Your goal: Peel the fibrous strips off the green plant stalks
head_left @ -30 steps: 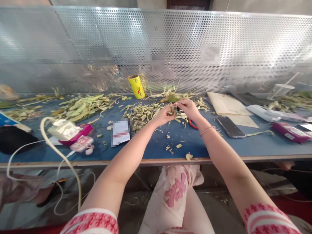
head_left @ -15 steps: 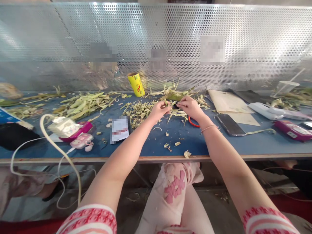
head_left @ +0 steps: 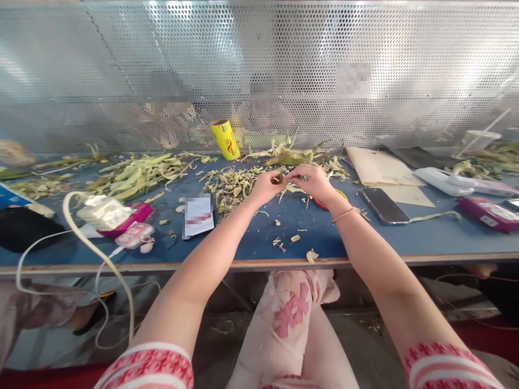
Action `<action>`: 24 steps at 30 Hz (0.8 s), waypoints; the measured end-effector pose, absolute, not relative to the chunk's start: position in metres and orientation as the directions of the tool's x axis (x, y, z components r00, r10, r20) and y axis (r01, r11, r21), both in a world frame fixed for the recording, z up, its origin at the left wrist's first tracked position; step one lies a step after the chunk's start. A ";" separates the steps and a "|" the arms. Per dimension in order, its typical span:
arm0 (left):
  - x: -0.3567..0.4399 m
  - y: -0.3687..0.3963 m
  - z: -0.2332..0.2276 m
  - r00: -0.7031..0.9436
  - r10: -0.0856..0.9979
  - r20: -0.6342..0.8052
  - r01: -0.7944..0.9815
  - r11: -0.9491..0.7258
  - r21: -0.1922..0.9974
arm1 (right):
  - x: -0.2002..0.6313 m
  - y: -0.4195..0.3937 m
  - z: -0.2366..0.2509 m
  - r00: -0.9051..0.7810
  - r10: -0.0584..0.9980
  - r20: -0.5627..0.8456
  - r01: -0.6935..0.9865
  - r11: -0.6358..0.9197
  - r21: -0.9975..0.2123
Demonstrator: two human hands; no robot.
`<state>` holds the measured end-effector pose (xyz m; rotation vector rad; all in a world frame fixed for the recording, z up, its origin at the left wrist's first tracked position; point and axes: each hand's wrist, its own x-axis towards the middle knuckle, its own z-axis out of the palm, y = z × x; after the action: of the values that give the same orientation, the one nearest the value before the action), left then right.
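My left hand [head_left: 267,187] pinches a small green plant piece [head_left: 281,176] over the blue table. My right hand [head_left: 311,181] meets it from the right, its thumb and fingers closed on the same piece; the fingertips partly hide it. A heap of short, curled, pale green plant bits [head_left: 233,186] lies just left of my left hand. Behind both hands are longer, drying leaf strips [head_left: 294,156]. Under my right wrist shows part of a red-orange ring [head_left: 320,204], mostly covered by the hand.
A yellow roll [head_left: 225,140] stands tilted near the perforated metal screen [head_left: 259,54]. To the left are a leaf pile [head_left: 141,173], a charger with cables [head_left: 107,213] and a small card [head_left: 198,215]. A phone [head_left: 385,205], brown paper [head_left: 377,167] and a magenta device [head_left: 488,214] lie right.
My hands have drawn closer together, the right moving slightly left to the left hand's fingertips. A dark thing seen earlier near my right fingertips is now hidden.
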<state>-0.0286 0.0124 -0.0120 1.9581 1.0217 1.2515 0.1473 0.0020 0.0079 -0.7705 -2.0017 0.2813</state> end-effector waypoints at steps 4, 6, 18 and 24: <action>-0.026 0.011 -0.014 0.278 0.835 0.476 0.297 -0.546 0.784 | 0.146 -0.001 0.008 -0.346 0.686 0.640 0.396 0.725 -0.563; -0.024 0.011 -0.016 0.313 0.834 0.454 0.283 -0.538 0.794 | 0.145 -0.002 0.009 -0.346 0.697 0.628 0.381 0.716 -0.585; -0.020 0.008 -0.014 0.337 0.845 0.414 0.005 -0.441 0.897 | 0.151 0.017 0.005 -0.130 0.925 0.357 -0.092 0.348 -0.933; -0.023 0.017 -0.022 0.341 0.822 0.457 -0.095 -0.453 0.886 | 0.149 0.020 -0.004 -0.222 0.951 0.215 -0.182 0.177 -0.967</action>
<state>-0.0230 0.0171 -0.0218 1.6906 0.6563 1.2575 0.1492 0.0202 -0.0044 -0.8196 -1.3472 1.3004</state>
